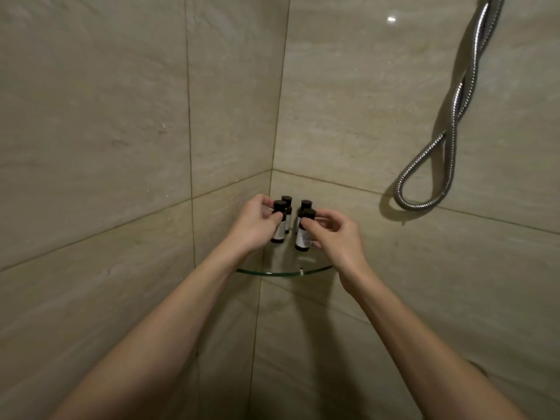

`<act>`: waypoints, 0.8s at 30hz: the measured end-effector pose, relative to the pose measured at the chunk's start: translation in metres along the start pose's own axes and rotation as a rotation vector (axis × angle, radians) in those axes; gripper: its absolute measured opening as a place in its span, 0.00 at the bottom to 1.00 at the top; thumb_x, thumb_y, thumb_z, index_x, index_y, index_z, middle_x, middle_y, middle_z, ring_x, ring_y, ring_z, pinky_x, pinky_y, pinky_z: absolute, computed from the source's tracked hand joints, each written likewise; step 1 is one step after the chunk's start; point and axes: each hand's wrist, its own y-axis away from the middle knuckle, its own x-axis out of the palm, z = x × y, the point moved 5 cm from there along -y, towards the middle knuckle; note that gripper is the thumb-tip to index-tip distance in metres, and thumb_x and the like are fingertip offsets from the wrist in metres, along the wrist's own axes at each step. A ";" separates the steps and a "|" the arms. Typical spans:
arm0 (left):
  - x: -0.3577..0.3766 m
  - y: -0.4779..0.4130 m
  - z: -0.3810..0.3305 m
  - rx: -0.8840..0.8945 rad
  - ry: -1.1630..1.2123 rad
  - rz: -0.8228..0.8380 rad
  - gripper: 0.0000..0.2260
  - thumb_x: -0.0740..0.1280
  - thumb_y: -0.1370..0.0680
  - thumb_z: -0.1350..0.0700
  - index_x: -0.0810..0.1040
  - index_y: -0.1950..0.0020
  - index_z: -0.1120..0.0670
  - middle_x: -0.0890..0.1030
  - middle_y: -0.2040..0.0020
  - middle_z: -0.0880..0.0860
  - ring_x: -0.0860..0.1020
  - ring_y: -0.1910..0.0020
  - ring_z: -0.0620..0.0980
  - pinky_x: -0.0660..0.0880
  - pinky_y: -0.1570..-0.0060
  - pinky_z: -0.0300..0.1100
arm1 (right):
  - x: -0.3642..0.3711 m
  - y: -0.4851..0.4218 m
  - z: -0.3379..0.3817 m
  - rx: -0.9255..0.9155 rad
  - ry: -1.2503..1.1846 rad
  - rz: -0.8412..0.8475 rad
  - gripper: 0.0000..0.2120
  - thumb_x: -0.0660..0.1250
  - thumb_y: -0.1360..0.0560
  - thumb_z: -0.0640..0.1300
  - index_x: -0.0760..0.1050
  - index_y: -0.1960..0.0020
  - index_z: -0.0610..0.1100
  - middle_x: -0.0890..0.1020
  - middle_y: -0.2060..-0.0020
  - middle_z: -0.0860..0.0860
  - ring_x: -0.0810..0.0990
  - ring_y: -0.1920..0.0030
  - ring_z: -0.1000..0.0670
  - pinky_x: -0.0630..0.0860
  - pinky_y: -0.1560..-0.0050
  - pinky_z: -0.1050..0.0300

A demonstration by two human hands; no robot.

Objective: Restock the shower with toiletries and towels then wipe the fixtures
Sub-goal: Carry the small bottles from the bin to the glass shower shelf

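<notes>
Two beige stone-look tiled walls meet in a corner seam (280,86) that rises straight up from just behind the fingers (324,214). The left wall (91,116) carries a vertical grout line (189,101) well left of the fingers, and a slanting horizontal one (121,230) that climbs to the corner just above them. The right wall (348,101) has a matching grout line (454,209) sloping down to the right. A twisted metal shower hose (448,153) hangs up and to the right of the fingers, its loop ending level with them and casting a dark shadow (391,209). A small glare spot (391,19) shines far above.
</notes>
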 end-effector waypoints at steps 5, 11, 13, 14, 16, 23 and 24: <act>0.000 -0.008 -0.003 0.040 -0.018 0.014 0.06 0.64 0.18 0.59 0.71 0.43 0.53 0.75 0.60 0.48 0.74 0.61 0.43 0.70 0.62 0.40 | 0.009 -0.006 -0.004 -0.046 0.070 -0.032 0.13 0.77 0.28 0.51 0.84 0.45 0.50 0.86 0.53 0.53 0.84 0.50 0.54 0.82 0.45 0.44; 0.008 -0.012 0.010 0.016 -0.033 0.028 0.08 0.64 0.18 0.59 0.71 0.39 0.53 0.75 0.58 0.47 0.75 0.57 0.46 0.70 0.56 0.41 | 0.010 -0.005 -0.004 -0.091 0.154 -0.086 0.15 0.76 0.27 0.52 0.83 0.43 0.49 0.85 0.53 0.55 0.83 0.50 0.56 0.82 0.45 0.48; 0.009 -0.012 0.013 0.008 -0.040 0.035 0.09 0.63 0.18 0.59 0.72 0.38 0.54 0.77 0.56 0.48 0.76 0.53 0.48 0.71 0.53 0.42 | 0.010 -0.005 -0.002 -0.094 0.212 -0.100 0.16 0.76 0.27 0.53 0.83 0.42 0.48 0.84 0.54 0.56 0.82 0.51 0.57 0.82 0.47 0.51; 0.009 -0.012 0.013 0.007 -0.040 0.040 0.10 0.63 0.18 0.59 0.72 0.37 0.54 0.78 0.53 0.50 0.77 0.51 0.49 0.72 0.51 0.43 | 0.010 -0.006 0.000 -0.099 0.237 -0.107 0.17 0.76 0.27 0.54 0.82 0.42 0.48 0.84 0.54 0.56 0.82 0.52 0.57 0.82 0.48 0.53; 0.009 -0.013 0.014 0.002 -0.025 0.047 0.11 0.62 0.17 0.59 0.73 0.35 0.55 0.80 0.47 0.53 0.79 0.45 0.52 0.75 0.45 0.47 | 0.011 -0.006 0.002 -0.105 0.267 -0.119 0.16 0.76 0.28 0.55 0.82 0.43 0.50 0.83 0.56 0.57 0.81 0.54 0.59 0.81 0.51 0.55; 0.006 -0.007 0.013 0.047 -0.007 0.073 0.13 0.61 0.16 0.57 0.73 0.32 0.51 0.78 0.59 0.47 0.78 0.57 0.44 0.73 0.58 0.40 | 0.013 -0.004 0.001 -0.129 0.306 -0.120 0.16 0.75 0.27 0.56 0.81 0.44 0.50 0.83 0.56 0.56 0.80 0.56 0.60 0.78 0.58 0.62; 0.006 -0.006 0.013 0.048 -0.006 0.073 0.12 0.62 0.17 0.57 0.73 0.33 0.51 0.78 0.60 0.46 0.77 0.58 0.43 0.72 0.60 0.39 | 0.013 -0.004 0.001 -0.132 0.305 -0.110 0.16 0.75 0.27 0.55 0.81 0.43 0.50 0.83 0.56 0.56 0.81 0.55 0.59 0.80 0.56 0.60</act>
